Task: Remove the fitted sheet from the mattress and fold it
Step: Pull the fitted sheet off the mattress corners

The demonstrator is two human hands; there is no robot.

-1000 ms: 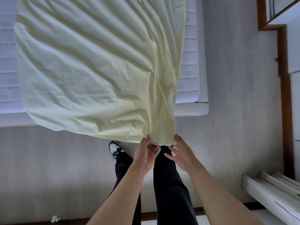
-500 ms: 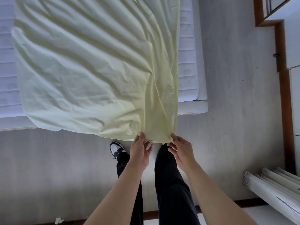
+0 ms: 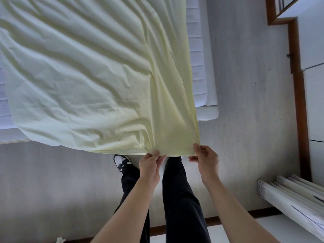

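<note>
Both hands are on the pale yellow fitted sheet [image 3: 98, 81] right now, working its near hem above the floor. The left hand [image 3: 150, 167] pinches the edge between thumb and curled fingers, its grip clamped on the cloth just left of a bunched fold. The right hand [image 3: 204, 159] pinches the sheet's near right corner, thumb on top and fingers tucked beneath, its grip likewise clamped on the fabric. The two hands sit near each other, with a short flat stretch of hem drawn between them. From there the sheet runs up and away, draped in long creases across the mattress [image 3: 197, 55], covering most of it; a strip of white quilted mattress shows along the sheet's right edge, and another sliver at the far left. The sheet's near edge hangs past the foot of the bed, off the corners, with its left part sagging in loose wrinkles. Below the hands stand the person's legs in black trousers [image 3: 180, 199], and a black-and-white shoe [image 3: 121, 161] peeks out on the grey floor [image 3: 245, 120]. At lower right lies a bundle of white rolled sheets [image 3: 294, 195], and a small crumpled white scrap [image 3: 60, 240] sits on the floor at the bottom left.
</note>
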